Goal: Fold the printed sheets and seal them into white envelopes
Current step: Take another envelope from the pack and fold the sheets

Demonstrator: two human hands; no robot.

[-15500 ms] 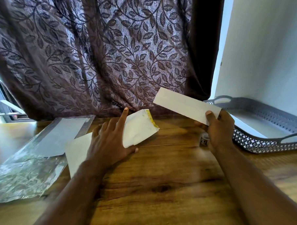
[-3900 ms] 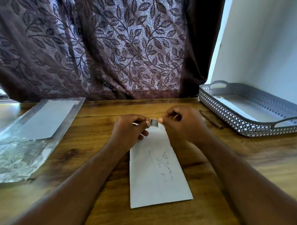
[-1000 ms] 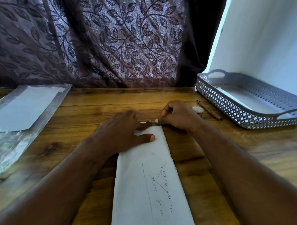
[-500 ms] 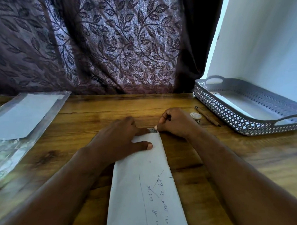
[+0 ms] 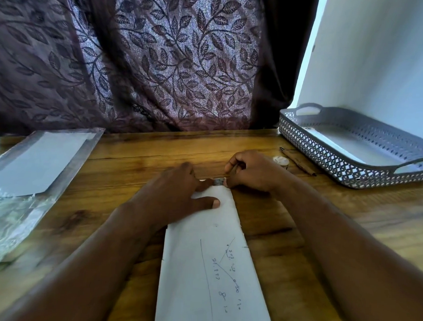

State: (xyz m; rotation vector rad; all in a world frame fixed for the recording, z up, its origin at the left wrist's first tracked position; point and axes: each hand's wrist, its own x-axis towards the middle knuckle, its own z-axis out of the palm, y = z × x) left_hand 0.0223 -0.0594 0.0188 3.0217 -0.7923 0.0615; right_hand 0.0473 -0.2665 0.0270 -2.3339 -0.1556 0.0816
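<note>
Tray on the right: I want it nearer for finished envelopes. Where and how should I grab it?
Probably best to take the tray by its two looped end handles, the near handle and the far handle. They arch above the low lattice sides and have finger openings. Come from above on the table side, since a white wall stands close behind.
</note>
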